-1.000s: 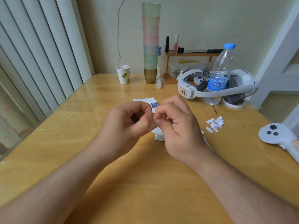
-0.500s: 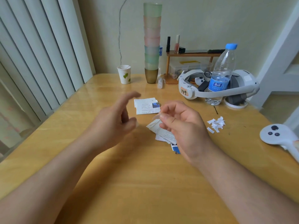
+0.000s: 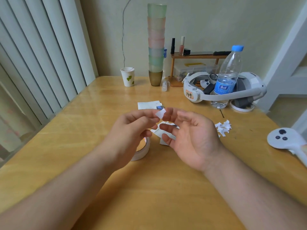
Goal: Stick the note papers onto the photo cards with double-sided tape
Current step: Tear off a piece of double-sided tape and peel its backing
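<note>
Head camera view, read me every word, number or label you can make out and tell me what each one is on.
"149": handwritten on an orange tag on the white headset.
Water bottle blue label: white characters, too blurred to read.
Note paper on the far card: faint lines of print, too small to read.
Paper cup: green leaf design only, no text.

Wood table [image 3: 83,130] w/ vertical blinds [image 3: 38,52], cream wall [image 3: 207,22].

Home room: wooden table [image 3: 83,146], window blinds [image 3: 41,52], nail polish [image 3: 182,45], stacked cups [image 3: 156,40].
</note>
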Available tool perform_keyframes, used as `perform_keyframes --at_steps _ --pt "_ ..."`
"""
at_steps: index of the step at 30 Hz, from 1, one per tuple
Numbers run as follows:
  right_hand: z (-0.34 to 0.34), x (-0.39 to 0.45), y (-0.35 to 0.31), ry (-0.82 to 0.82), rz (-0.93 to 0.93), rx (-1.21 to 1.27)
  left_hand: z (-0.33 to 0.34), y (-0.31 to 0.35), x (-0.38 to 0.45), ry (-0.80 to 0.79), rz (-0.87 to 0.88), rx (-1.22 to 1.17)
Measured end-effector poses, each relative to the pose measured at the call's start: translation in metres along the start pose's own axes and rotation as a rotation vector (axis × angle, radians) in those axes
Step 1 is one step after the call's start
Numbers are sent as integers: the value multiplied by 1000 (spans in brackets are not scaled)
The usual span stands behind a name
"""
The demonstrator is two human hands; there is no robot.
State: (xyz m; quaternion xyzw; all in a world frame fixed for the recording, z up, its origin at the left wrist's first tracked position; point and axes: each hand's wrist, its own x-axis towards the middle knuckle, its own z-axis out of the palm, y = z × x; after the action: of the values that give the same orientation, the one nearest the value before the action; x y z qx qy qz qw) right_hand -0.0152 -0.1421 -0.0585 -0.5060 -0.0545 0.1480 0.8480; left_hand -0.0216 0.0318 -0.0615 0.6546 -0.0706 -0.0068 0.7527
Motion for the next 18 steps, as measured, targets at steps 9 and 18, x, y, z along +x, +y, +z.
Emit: perform_keyframes --at_steps 9,18 --pt "-1 1 4 -15 -19 -91 12 -2 1 151 -82 -188" --pt "-5 3 0 277 -246 -518 11 -5 -3 194 121 147"
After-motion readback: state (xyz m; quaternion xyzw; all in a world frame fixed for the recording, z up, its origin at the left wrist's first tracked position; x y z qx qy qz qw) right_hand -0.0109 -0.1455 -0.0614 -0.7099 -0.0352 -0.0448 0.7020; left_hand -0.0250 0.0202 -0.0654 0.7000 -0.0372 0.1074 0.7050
